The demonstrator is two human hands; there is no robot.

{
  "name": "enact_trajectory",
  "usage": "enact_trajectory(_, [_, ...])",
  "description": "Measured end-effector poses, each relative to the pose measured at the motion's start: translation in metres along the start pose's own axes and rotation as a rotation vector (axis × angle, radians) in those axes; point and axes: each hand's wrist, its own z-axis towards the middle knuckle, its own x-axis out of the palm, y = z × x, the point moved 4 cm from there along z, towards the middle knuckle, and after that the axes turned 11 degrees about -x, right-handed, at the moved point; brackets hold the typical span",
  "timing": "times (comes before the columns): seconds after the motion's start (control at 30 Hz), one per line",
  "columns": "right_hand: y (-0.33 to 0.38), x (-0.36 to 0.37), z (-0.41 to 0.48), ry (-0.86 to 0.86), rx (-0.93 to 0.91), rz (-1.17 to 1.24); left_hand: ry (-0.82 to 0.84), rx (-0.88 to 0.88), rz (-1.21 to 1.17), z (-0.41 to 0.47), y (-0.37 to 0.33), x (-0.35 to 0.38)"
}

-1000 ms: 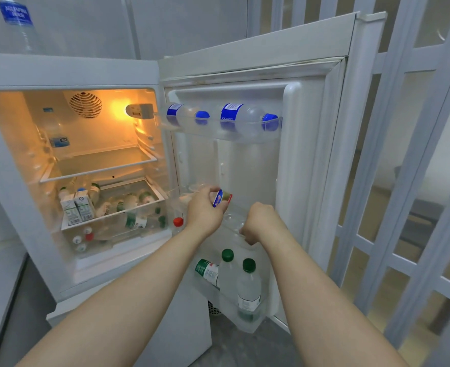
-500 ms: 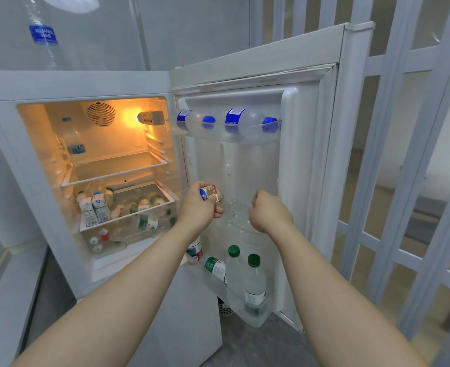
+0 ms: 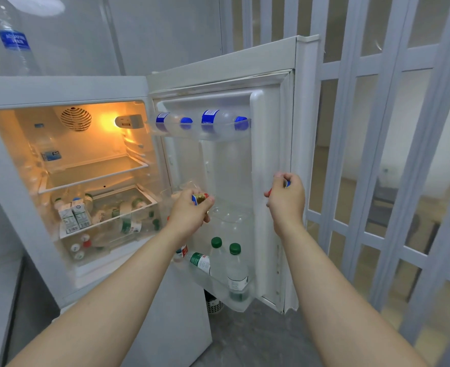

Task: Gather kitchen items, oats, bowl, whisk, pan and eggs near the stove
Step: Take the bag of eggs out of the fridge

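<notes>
Both hands are raised in front of an open fridge door, each curled round something small. Left hand [image 3: 189,213], at the middle of the frame, pinches a small wrapped packet [image 3: 200,198] with blue, gold and red on it between thumb and fingers. Right hand [image 3: 287,200], a little higher and further right, grips a second small packet [image 3: 286,183], of which only a bit of blue and red peeps out; what either packet contains cannot be told. The right hand is in front of the right-hand rim of the fridge door [image 3: 271,144]; whether it touches the rim is unclear.

Just beyond the left hand, on the door's middle shelf, lies a clear tray [image 3: 226,215] with round hollows. Below it the bottom door shelf holds green-capped bottles [image 3: 235,268], two upright and one leaning. On the top door shelf, blue-capped bottles [image 3: 213,123] lie on their sides.

Left of centre the fridge [image 3: 59,88] stands open, its lamp [image 3: 107,121] glowing orange beside a round vent [image 3: 75,119]. A water bottle [image 3: 47,149] stands on the upper shelf, and below it small cartons [image 3: 75,215] stand among bottles. At the upper left of the frame a large bottle [image 3: 14,43] with a blue label stands on top of the fridge. A pale lattice partition [image 3: 377,128] fills the right side.
</notes>
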Motion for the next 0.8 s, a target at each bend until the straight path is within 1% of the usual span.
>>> enact_trajectory(0.1, [-0.005,-0.008,0.0,-0.009,0.066,-0.057,0.01,0.03,0.076,-0.009,-0.003,-0.004])
enact_trajectory(0.23, [-0.01,-0.018,0.001,-0.118,0.179,-0.154,-0.006,0.045,0.076,-0.015,-0.004,-0.009])
enact_trajectory(0.3, [-0.009,-0.02,0.001,-0.132,0.208,-0.227,-0.016,0.04,0.076,-0.016,-0.004,-0.011])
enact_trajectory(0.37, [-0.009,-0.018,0.005,-0.099,0.224,-0.296,0.009,0.032,0.071,-0.019,-0.005,-0.012])
enact_trajectory(0.43, [-0.008,-0.016,0.007,-0.04,0.256,-0.321,0.07,0.047,0.113,-0.023,-0.005,-0.012])
enact_trajectory(0.5, [-0.005,-0.018,0.008,-0.025,0.25,-0.365,0.128,0.074,0.164,-0.029,-0.004,-0.013])
enact_trajectory(0.6, [0.001,-0.024,0.012,-0.053,0.204,-0.408,0.129,0.12,0.222,-0.035,0.0,-0.019])
enact_trajectory(0.67, [-0.003,-0.027,0.019,-0.064,0.235,-0.38,0.125,0.131,0.253,-0.038,0.002,-0.024])
enact_trajectory(0.73, [-0.009,-0.025,0.022,0.005,0.278,-0.323,0.116,0.126,0.266,-0.04,0.004,-0.03])
enact_trajectory(0.8, [-0.016,-0.024,0.018,0.096,0.313,-0.332,0.101,0.116,0.265,-0.042,0.007,-0.036])
